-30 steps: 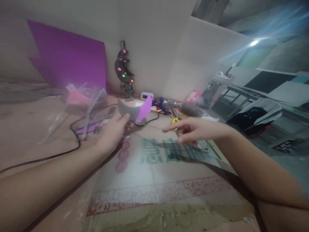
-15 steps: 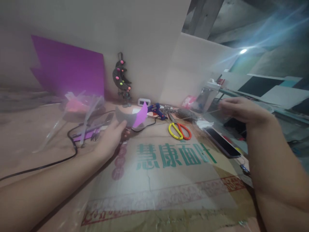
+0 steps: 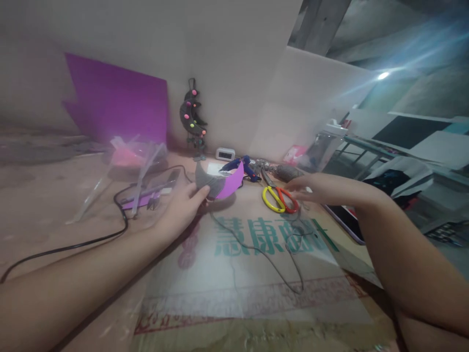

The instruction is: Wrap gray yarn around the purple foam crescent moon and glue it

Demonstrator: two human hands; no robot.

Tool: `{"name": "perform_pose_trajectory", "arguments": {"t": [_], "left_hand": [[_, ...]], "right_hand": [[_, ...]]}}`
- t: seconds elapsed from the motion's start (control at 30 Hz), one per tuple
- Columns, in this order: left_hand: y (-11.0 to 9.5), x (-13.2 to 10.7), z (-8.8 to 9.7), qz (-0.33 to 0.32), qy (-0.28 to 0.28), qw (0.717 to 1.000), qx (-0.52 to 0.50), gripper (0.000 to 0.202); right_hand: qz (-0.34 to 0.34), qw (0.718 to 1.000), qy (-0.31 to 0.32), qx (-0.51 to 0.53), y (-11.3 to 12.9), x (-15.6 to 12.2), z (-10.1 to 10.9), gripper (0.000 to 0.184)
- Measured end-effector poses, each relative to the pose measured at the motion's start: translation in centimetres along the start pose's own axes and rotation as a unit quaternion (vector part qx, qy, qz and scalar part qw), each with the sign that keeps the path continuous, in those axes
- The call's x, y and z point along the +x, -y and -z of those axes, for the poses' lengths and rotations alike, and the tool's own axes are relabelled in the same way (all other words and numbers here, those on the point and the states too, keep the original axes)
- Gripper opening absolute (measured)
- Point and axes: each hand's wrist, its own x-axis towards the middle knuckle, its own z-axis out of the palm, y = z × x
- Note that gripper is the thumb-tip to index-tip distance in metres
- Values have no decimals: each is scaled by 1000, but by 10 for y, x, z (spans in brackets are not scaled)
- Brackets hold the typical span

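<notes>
My left hand (image 3: 183, 208) is closed on a crescent-shaped piece (image 3: 222, 182) that is grey on one part and purple on the other, held just above the surface. My right hand (image 3: 311, 188) reaches forward beside the yellow and red scissors (image 3: 279, 199), fingers extended towards their handles. A thin grey thread (image 3: 264, 254) runs in a loop from the crescent piece across the flattened cardboard sheet (image 3: 252, 274) with green lettering towards the right hand.
A purple sheet (image 3: 120, 105) leans on the wall. A black moon ornament (image 3: 192, 117) with coloured dots hangs beside it. A blue glue gun (image 3: 242, 166), a small white clock (image 3: 224, 154), a black cable (image 3: 73, 242), plastic wrapping (image 3: 135, 156) and a phone (image 3: 344, 222) lie around.
My right hand came down from the raised position at the right to the scissors. The thread now lies slack on the cardboard. My left hand shifted slightly right, still holding the crescent piece.
</notes>
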Motion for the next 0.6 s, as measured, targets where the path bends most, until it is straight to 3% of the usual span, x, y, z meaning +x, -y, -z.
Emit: {"name": "perform_pose_trajectory", "arguments": {"t": [0.1, 0.27, 0.37, 0.6], "left_hand": [[-3, -2, 0, -11, 6, 1000, 28, 31], [-9, -5, 0, 1, 3, 1000, 22, 27], [-11, -5, -1, 8, -2, 1000, -4, 26], [-9, -3, -2, 5, 13, 1000, -14, 24]], "right_hand": [[1, 1000, 23, 2, 2, 15, -17, 42], [-14, 989, -131, -62, 6, 44, -45, 39], [-29, 979, -191, -69, 2, 70, -56, 40], [-76, 978, -188, 53, -7, 134, -66, 49]]}}
